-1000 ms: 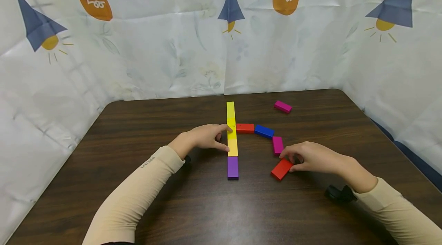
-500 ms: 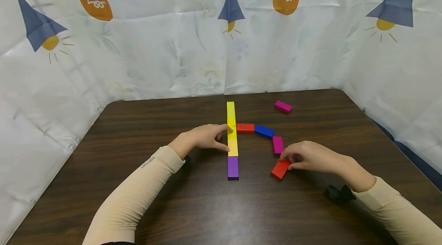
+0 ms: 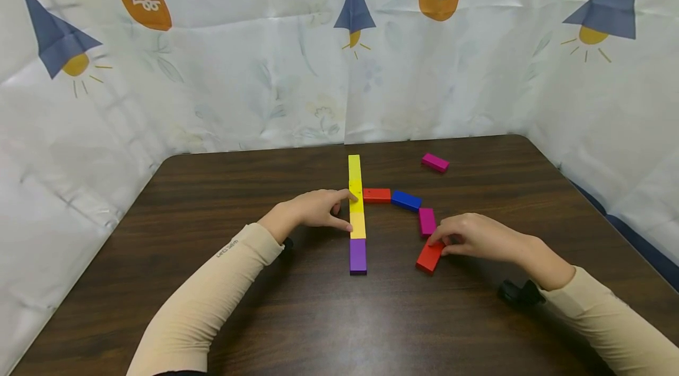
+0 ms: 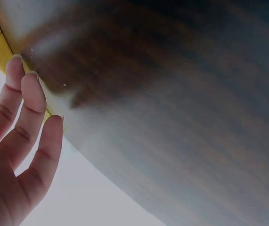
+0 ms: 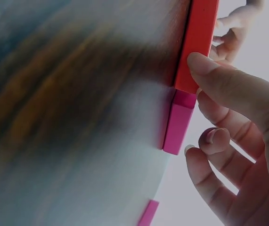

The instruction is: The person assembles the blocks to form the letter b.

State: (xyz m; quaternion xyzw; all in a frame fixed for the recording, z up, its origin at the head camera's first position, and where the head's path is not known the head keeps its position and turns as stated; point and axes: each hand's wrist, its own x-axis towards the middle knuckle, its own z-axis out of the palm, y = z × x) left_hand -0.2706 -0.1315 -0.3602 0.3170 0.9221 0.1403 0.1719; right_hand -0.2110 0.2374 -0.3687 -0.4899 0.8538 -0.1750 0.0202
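A straight row of yellow blocks (image 3: 355, 168) runs away from me, with a purple block (image 3: 358, 256) at its near end. My left hand (image 3: 315, 208) rests against the row's left side, index fingertip on the yellow and thumb at the edge. From the row's right side a red block (image 3: 376, 195), a blue block (image 3: 406, 200) and a magenta block (image 3: 427, 222) curve toward me. At the end of that curve my right hand (image 3: 480, 237) pinches another red block (image 3: 428, 258) between thumb and fingers. In the right wrist view this red block (image 5: 196, 42) meets the magenta block (image 5: 179, 123).
A loose magenta block (image 3: 435, 162) lies farther back on the dark wooden table (image 3: 239, 181). Behind the table hangs a pale curtain (image 3: 239, 69) printed with lamps. A black wrist camera (image 3: 521, 292) sits under the right wrist.
My right hand has turned the near red block to stand steeper and shifted it slightly, its far end now closer to the magenta block. The left hand keeps its place.
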